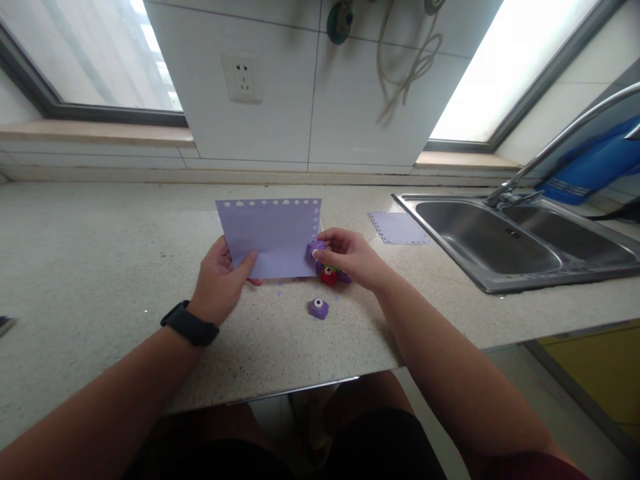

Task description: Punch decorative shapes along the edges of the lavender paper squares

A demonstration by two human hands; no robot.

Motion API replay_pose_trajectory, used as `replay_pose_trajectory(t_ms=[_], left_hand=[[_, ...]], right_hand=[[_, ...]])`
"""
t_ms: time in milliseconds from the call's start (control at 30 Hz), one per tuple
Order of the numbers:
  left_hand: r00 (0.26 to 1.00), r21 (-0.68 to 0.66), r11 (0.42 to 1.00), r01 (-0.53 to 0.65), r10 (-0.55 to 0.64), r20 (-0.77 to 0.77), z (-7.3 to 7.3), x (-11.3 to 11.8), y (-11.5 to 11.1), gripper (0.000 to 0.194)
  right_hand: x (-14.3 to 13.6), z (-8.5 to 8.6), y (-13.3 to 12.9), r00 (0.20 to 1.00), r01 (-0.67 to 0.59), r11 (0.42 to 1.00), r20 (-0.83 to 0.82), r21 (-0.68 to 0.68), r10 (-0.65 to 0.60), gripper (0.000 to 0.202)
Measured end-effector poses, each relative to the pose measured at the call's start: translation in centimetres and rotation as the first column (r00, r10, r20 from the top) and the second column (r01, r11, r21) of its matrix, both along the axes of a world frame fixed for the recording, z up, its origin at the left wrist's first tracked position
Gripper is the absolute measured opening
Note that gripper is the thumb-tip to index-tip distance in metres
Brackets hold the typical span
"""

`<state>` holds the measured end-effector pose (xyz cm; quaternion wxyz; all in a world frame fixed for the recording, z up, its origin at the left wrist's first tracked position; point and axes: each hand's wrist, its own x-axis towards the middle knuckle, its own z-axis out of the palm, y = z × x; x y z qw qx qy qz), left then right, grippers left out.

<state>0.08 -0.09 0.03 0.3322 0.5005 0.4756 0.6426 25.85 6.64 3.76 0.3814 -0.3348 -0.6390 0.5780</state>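
A purple sheet of paper (273, 237) is held up off the counter, with small punched shapes along its top edge and upper right edge. My left hand (225, 277) grips its lower left part, thumb in front. At the right edge, my right hand (345, 253) pinches a purple craft punch (315, 251) that sits over the paper's edge. Just below that hand lies a red punch (329, 275) with a bit of green behind it, beside more purple. Another purple punch (319, 307) rests nearer the counter's front. Tiny purple cut-outs are scattered around.
A second purple sheet (399, 228) with a punched border lies flat on the counter (100, 267), left of the steel sink (485, 237). The faucet (510, 190) rises behind the sink. A dark object (6, 325) is at the far left edge.
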Motion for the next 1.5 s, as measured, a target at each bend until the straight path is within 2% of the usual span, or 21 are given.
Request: replay_pose_trajectory(t_ms=[500, 800, 1200, 1500], left_hand=[[0.998, 0.016, 0.999, 0.043, -0.044, 0.048, -0.02, 0.17, 0.09, 0.038], [0.997, 0.014, 0.999, 0.030, -0.031, 0.068, 0.07, 0.24, 0.04, 0.040], [0.999, 0.018, 0.999, 0.040, -0.040, 0.017, 0.10, 0.28, -0.05, 0.038], [0.998, 0.011, 0.999, 0.042, -0.042, 0.049, 0.15, 0.34, 0.04, 0.037]], right_hand=[[0.14, -0.15, 0.13, 1.000, -0.017, 0.999, 0.008, 0.030, 0.017, 0.036], [0.18, -0.03, 0.00, 1.000, -0.010, 1.000, 0.027, 0.028, 0.009, 0.037], [0.02, 0.38, -0.39, 0.996, -0.032, 0.999, 0.083, 0.029, 0.029, 0.039], [-0.03, 0.18, -0.14, 0.996, -0.047, 0.999, 0.080, 0.018, 0.046, 0.040]])
